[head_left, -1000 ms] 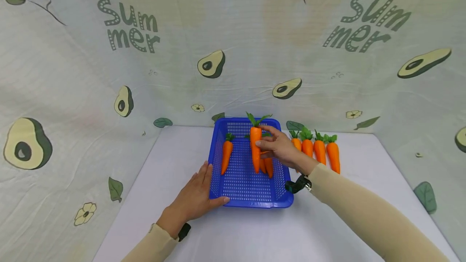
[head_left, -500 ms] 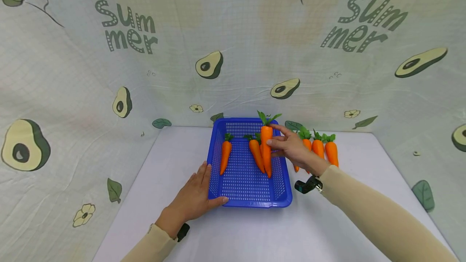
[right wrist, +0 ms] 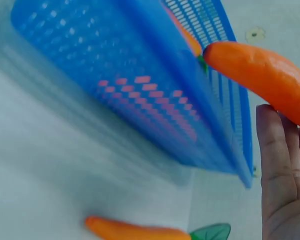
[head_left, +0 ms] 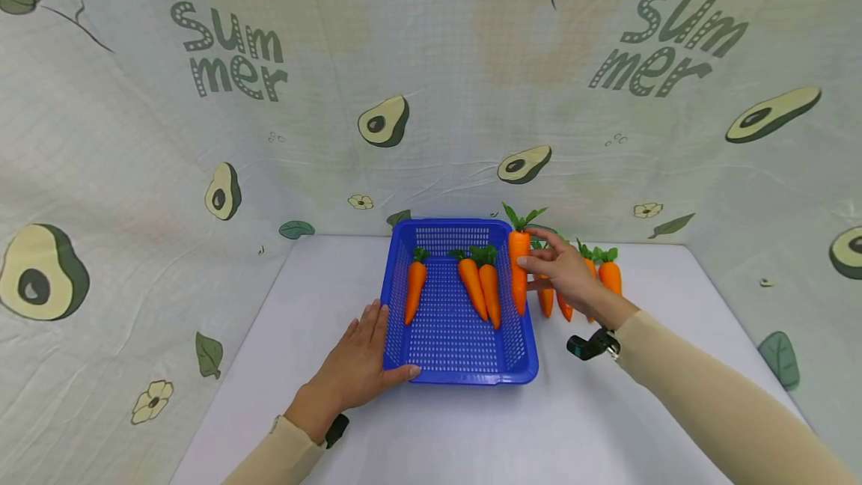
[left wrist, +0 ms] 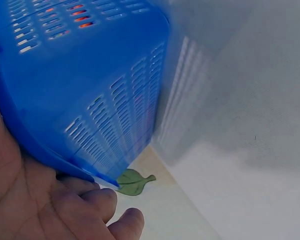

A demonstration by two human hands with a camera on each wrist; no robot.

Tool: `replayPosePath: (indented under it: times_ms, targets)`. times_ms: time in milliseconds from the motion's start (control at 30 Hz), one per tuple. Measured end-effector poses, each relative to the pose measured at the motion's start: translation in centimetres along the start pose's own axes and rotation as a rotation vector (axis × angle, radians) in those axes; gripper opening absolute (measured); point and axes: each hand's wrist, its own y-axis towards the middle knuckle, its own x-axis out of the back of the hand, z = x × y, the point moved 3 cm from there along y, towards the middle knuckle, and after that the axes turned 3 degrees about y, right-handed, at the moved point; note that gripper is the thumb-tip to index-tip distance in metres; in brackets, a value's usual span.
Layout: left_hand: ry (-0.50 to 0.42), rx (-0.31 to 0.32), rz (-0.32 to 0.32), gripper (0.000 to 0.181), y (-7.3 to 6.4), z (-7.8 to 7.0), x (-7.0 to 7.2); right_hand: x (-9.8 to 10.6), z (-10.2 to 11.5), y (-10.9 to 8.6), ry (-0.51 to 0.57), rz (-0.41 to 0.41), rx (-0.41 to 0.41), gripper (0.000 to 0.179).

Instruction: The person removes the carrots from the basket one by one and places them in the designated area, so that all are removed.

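My right hand pinches an orange carrot with green leaves, held upright over the right rim of the blue basket. In the right wrist view the carrot's tip points toward the basket, above its rim, with my fingers against its side. My left hand rests along the basket's left side, fingers straight and thumb on the front rim. Inside the basket one carrot lies at the left. Two more carrots lie close together right of the middle.
To the right of the basket several carrots lie in a row on the white table, partly hidden by my right hand. A printed cloth with avocados hangs behind the table.
My right hand has carried the carrot rightward from over the basket's middle to its right rim, uncovering the two carrots below. My left hand stays at the basket's left side.
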Motion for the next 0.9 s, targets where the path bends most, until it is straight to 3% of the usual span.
replayPosePath:
  times_ms: [567,900]
  targets:
    - [-0.008,0.006,-0.008,0.124,0.1,0.1,-0.2,4.1,-0.6,-2.0,-0.121,-0.073,-0.060,0.087]
    - [-0.004,-0.001,-0.009,0.124,0.0,0.0,-0.1,7.3,-1.7,-2.7,-0.174,-0.143,-0.067,0.084]
